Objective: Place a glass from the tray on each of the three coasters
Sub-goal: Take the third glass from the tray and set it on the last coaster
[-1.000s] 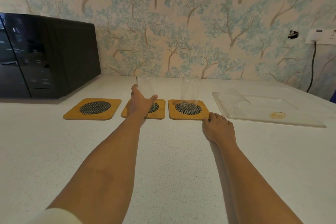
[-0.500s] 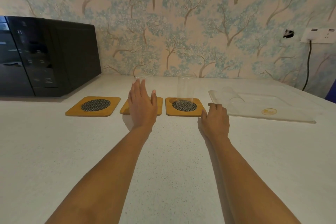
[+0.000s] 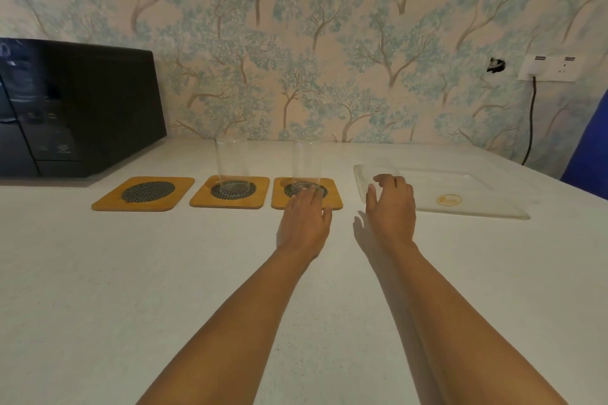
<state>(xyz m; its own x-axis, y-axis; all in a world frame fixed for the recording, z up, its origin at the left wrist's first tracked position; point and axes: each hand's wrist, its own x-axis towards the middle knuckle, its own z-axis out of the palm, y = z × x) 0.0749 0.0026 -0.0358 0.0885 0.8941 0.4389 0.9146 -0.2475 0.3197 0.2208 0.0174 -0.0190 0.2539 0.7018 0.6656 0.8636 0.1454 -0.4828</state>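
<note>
Your white worktop (image 3: 98, 289) carries a black oven (image 3: 75, 108) at left and a clear tray (image 3: 477, 187) at right. Three coasters lie between: left coaster (image 3: 144, 193) bare, middle coaster (image 3: 230, 196) and right coaster (image 3: 279, 199) each bearing an upright glass (image 3: 231, 161), (image 3: 306, 163). Your right hand (image 3: 391, 204) hovers at the tray's near corner, fingers (image 3: 386, 179) loosely spread, holding nothing; left hand (image 3: 306, 217) flat, empty.

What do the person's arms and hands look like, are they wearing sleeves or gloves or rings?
Both forearms are bare right down to the bottom of the picture, with no sleeves showing. The left hand and right hand wear no gloves, and no watch, bracelet or ring shows.
</note>
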